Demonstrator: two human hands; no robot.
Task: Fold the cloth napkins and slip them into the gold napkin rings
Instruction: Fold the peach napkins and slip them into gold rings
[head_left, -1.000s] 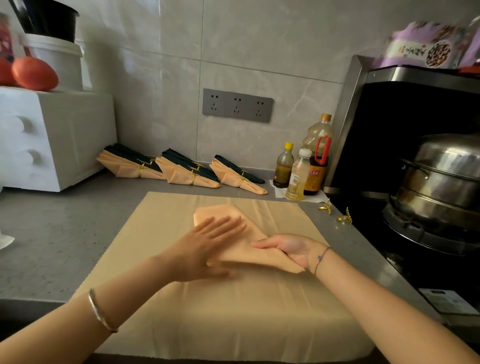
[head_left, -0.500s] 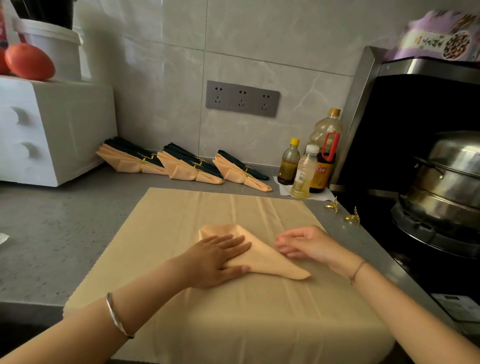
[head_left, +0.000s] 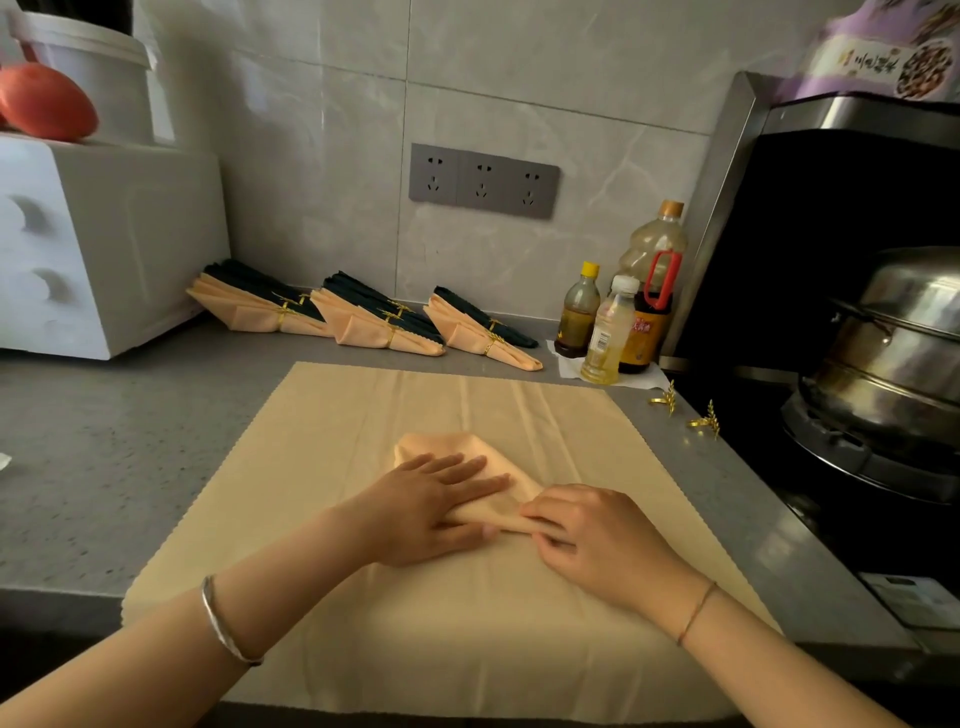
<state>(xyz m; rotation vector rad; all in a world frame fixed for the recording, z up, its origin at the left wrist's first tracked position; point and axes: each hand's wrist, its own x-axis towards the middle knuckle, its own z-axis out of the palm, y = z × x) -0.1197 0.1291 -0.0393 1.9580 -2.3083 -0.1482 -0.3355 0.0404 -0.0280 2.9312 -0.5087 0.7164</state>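
Napkin, peach and folded to a triangle, lies on a beige cloth on the counter. Left hand presses flat on it with straight fingers and covers its middle. Right hand pinches the narrow near end, which is hidden under curled fingers. Two rings stand near the stove, too small for detail.

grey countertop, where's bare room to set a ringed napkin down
Widest bare patch: grey speckled countertop left of the tan cloth mat, before the white drawer box. A narrow strip between mat and ringed napkin stacks. Crowded: mat's middle with folded peach napkin; right with plastic bottles, gold napkin rings, stove.
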